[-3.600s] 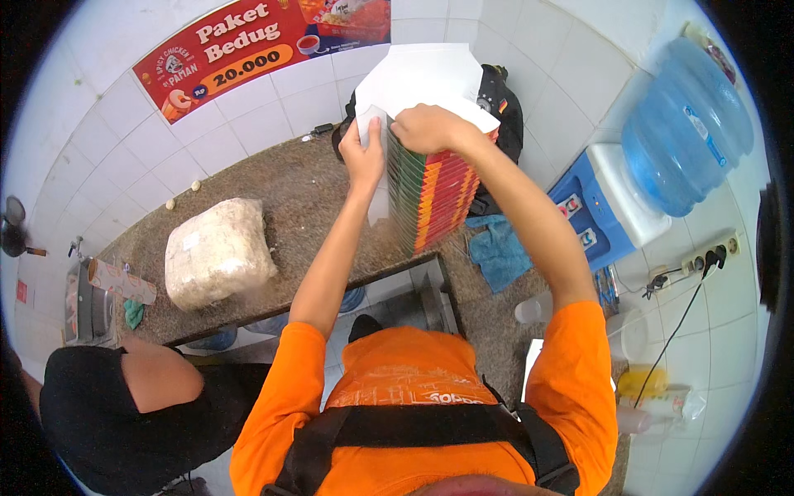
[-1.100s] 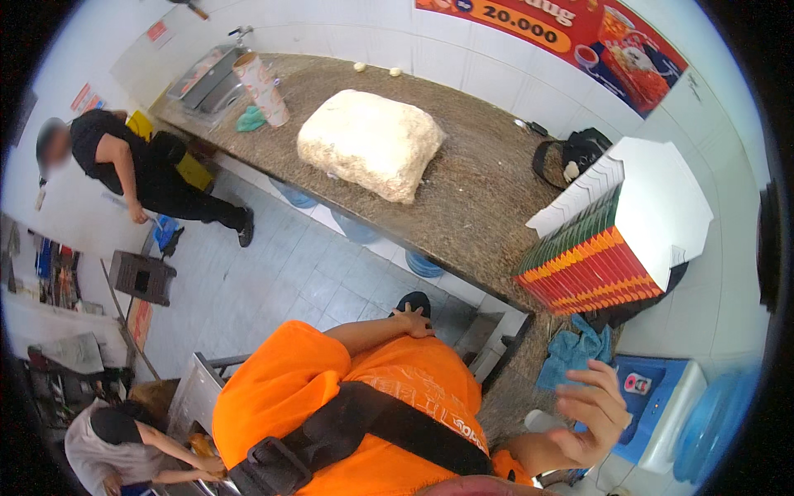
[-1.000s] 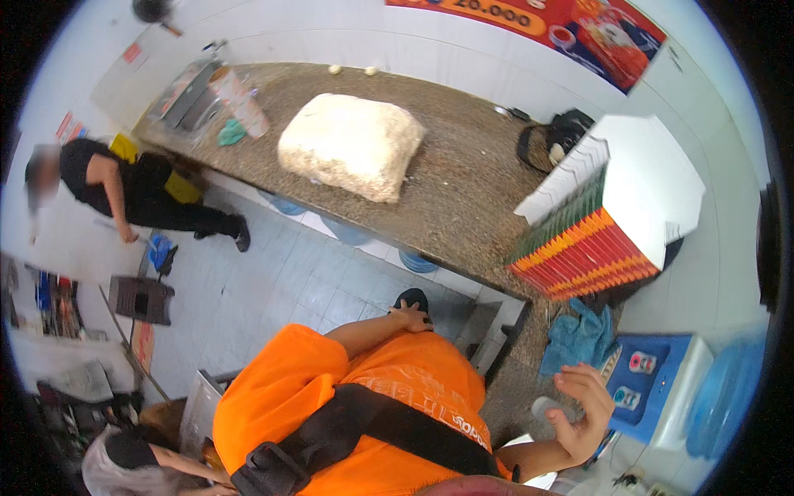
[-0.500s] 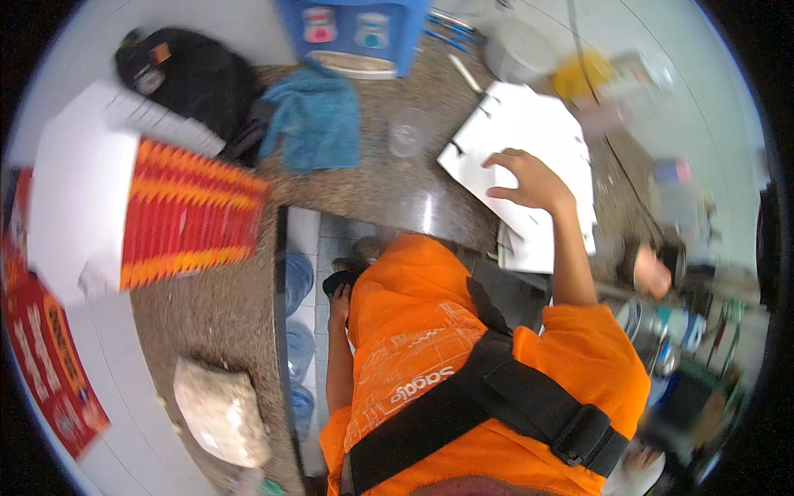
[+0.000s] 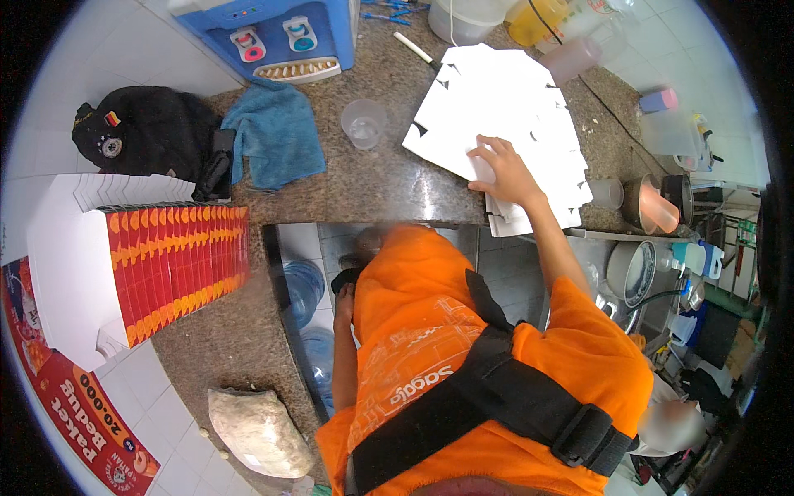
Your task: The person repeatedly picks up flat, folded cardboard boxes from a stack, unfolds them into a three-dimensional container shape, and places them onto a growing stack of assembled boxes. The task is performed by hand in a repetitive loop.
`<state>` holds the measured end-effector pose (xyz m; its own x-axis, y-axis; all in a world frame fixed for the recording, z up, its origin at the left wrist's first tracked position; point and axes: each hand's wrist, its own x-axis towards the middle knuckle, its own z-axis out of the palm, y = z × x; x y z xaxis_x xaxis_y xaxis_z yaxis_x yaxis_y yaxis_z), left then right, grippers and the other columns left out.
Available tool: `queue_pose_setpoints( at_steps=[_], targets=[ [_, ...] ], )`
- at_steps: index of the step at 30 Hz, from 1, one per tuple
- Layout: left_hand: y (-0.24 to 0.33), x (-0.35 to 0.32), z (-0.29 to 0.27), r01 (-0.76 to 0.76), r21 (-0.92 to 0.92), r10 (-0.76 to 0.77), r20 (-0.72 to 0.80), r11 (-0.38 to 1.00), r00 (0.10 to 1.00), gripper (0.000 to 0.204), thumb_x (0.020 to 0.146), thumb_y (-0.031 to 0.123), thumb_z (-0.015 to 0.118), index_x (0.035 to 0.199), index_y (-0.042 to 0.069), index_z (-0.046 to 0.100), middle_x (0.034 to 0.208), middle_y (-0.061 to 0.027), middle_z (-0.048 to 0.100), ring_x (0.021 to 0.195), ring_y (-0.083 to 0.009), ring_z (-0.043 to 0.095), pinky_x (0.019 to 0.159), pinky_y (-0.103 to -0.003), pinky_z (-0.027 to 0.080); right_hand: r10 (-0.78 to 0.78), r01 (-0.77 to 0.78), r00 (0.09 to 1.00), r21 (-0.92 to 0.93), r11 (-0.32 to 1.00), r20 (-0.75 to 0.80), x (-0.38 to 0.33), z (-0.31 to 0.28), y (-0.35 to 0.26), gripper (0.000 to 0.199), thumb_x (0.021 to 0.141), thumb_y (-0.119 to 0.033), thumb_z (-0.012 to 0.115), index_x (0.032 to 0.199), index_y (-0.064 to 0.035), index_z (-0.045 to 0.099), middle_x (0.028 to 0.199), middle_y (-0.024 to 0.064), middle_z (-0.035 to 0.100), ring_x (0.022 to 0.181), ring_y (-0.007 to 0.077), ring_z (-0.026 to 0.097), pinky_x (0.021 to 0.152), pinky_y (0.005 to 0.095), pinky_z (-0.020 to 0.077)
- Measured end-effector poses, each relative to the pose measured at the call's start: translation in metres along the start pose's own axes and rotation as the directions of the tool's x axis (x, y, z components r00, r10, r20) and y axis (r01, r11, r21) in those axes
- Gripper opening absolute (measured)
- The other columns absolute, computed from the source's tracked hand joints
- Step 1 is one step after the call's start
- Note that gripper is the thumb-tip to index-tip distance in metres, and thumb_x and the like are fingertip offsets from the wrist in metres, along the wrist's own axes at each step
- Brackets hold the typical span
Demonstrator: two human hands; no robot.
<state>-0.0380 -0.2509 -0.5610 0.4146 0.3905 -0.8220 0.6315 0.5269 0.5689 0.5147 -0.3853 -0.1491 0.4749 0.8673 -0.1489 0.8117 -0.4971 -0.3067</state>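
Observation:
My right hand [image 5: 504, 175] rests on a stack of flat white cardboard sheets [image 5: 504, 99] at the counter's right side. Its fingers and thumb are spread, and nothing is clearly gripped between them. Notched edges stick out around the stack, and the lower sheets overhang the counter's front. My left hand [image 5: 344, 302] hangs low beside my orange shirt, next to a dark object [image 5: 346, 279] I cannot make out; its fingers are mostly hidden. At the left stands a tight row of red and orange cardboard boxes [image 5: 178, 269] with white flaps.
The stone counter [image 5: 372, 186] carries a blue cloth [image 5: 277, 136], a clear plastic cup [image 5: 364, 124], a black cap [image 5: 149, 132], a marker [image 5: 413, 48] and a blue water dispenser [image 5: 273, 33]. A filled plastic bag [image 5: 258, 431] lies at lower left. Water jugs [image 5: 303, 291] stand below.
The view has swung, so the counter items sit further left in it. My right hand stays over the white sheets and now lies nearer their front edge. The left hand still hangs low.

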Motion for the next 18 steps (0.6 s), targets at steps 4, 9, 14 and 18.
queue_pose_setpoints(
  at_steps=[4, 9, 14, 18],
  targets=[
    [-0.006, -0.008, 0.007, -0.022, -0.048, 0.02, -0.029, 0.999, 0.999, 0.065, 0.106, 0.048, 0.046, 0.152, 0.003, 0.05, 0.161, -0.0199, 0.043, 0.149, -0.0388, 0.037, 0.122, -0.042, 0.029, -0.039, 0.037, 0.999, 0.077, 0.996, 0.032, 0.001, -0.01, 0.011, 0.057, 0.081, -0.04, 0.086, 0.128, -0.0145, 0.066, 0.153, 0.0148, 0.051, 0.14, 0.0412, 0.045, 0.115, 0.0498, 0.0416],
    [-0.017, -0.014, 0.009, -0.041, -0.063, 0.038, -0.038, 0.997, 0.999, 0.065, 0.106, 0.049, 0.046, 0.153, 0.005, 0.05, 0.161, -0.0192, 0.043, 0.149, -0.0388, 0.037, 0.122, -0.044, 0.03, -0.143, 0.137, 0.99, 0.226, 0.965, 0.011, 0.014, -0.022, 0.032, 0.035, 0.092, -0.03, 0.076, 0.118, -0.0073, 0.071, 0.127, 0.0172, 0.069, 0.116, 0.0353, 0.064, 0.099, 0.0453, 0.0507],
    [0.026, -0.043, 0.012, -0.022, 0.191, 0.035, -0.068, 0.981, 0.997, 0.064, 0.105, 0.049, 0.047, 0.152, 0.006, 0.051, 0.161, -0.0178, 0.044, 0.149, -0.0365, 0.039, 0.122, -0.042, 0.031, 0.084, -0.081, 0.996, 0.117, 0.99, -0.021, 0.027, -0.025, 0.031, 0.022, 0.095, -0.021, 0.068, 0.1, 0.0, 0.069, 0.087, 0.0234, 0.072, 0.077, 0.0394, 0.071, 0.071, 0.0462, 0.0539],
    [0.048, -0.058, 0.032, 0.059, 0.018, -0.054, -0.218, 0.998, 0.974, 0.065, 0.104, 0.049, 0.051, 0.152, 0.005, 0.052, 0.159, -0.0172, 0.047, 0.147, -0.035, 0.042, 0.12, -0.04, 0.034, 0.119, -0.115, 0.99, 0.043, 0.992, -0.08, 0.031, -0.031, 0.009, 0.024, 0.094, -0.025, 0.07, 0.098, -0.0018, 0.069, 0.088, 0.0237, 0.072, 0.083, 0.0444, 0.07, 0.075, 0.048, 0.0539]
  ],
)
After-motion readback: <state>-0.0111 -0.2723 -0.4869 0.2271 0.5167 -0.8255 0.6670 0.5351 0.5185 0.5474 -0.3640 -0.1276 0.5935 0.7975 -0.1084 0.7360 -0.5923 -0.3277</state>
